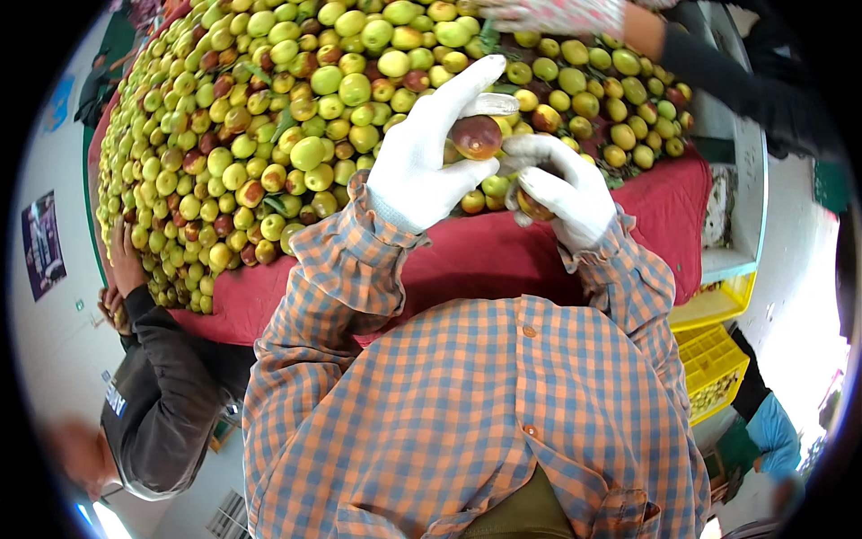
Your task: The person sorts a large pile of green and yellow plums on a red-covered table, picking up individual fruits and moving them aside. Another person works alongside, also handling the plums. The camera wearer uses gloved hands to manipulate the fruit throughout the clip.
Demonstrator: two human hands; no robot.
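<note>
White gloves cover both of my hands above a big heap of green, yellow and reddish jujubes [306, 153]. My left hand [431, 145] grips a dark red-brown jujube [476, 137] between thumb and fingers, its end turned up towards me. Close by on the right, my right hand [562, 185] curls around another jujube [534, 205], brownish and partly hidden by the fingers. Beneath both hands, loose fruit lies at the edge of a red cloth [495, 249] that covers the table.
Across the heap reaches another person's patterned glove [559, 15]. At the left, a co-worker in a dark top [168, 391] has a bare hand [126, 256] at the fruit. A pale metal chute [747, 168] and yellow crates [710, 364] stand to the right. Green leaves [283, 124] lie among the jujubes.
</note>
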